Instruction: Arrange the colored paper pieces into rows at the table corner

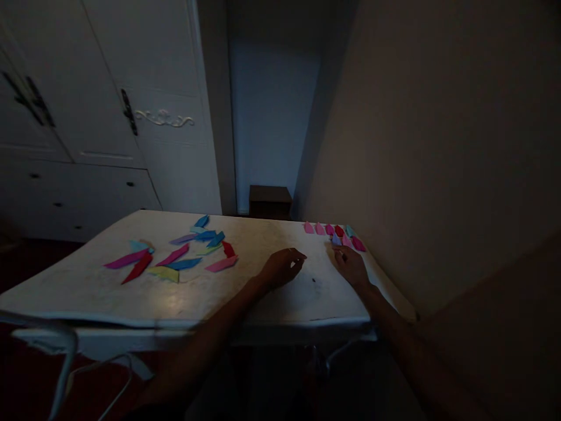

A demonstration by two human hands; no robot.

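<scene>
1. A white table (pixel 249 298) stands in a dim room; folded paper pieces in many colours lie on it.
2. By its far right corner, eight small folded paper pieces form two rows. The back row, along the far edge, runs pink, pink, magenta, red, light blue; the front row holds a lavender piece (pixel 336 240), a pink one and a magenta one (pixel 358 244).
3. The right hand (pixel 349 263) reaches in from the near edge, its fingertips at the lavender piece; whether they grip it or only touch it, I cannot tell.
4. The left hand (pixel 281 269) is over the table, nearer its right edge than its left, loosely curled and with nothing visible in it.
5. Toward the left edge, longer folded paper strips (pixel 184 264) lie scattered, some overlapping: blue, purple, magenta, red, yellow, pink.
6. Beyond the table stands a white wardrobe (pixel 175 169).
</scene>
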